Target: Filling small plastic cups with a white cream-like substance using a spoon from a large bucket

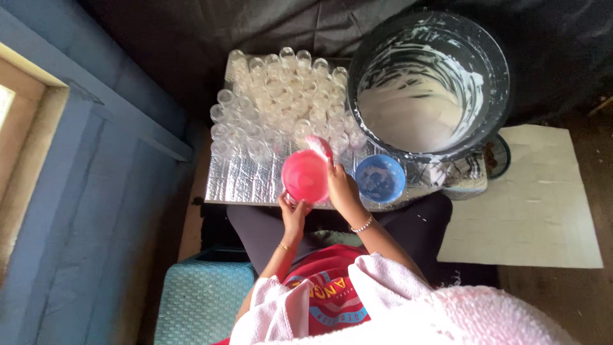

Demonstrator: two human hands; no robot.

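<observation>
Head view, looking straight down at a seated person's lap and a low work surface. Left hand (294, 214) is curled around something small and clear at the bottom edge of a round pink plastic jug (305, 176); too small and too covered to name, probably one of the little cups. Right hand (343, 191) grips the pink jug from its right side, fingers closed on it, jug tipped with its white-coated spout (319, 145) pointing up toward the cups. Jug sits over the near edge of a shiny silver foil-covered board (246, 182), just above the lap.

On the far half of the board stands a packed cluster of small clear plastic cups (281, 96), most with pale cream filling, a few at the left edge looking empty. A round blue plastic bowl (380, 179) with white smears inside sits on the board just right of the right hand, not touching it. Behind the bowl, a large dark round bucket (429, 83) holds thick white liquid, walls streaked white.

Gold bangles on both wrists. A pink fluffy towel (408, 306) lies across the shoulders at the bottom of the frame. Teal woven seat (198, 300) lower left, pale mat (543, 204) on the floor to the right, blue wall (83, 191) on the left.
</observation>
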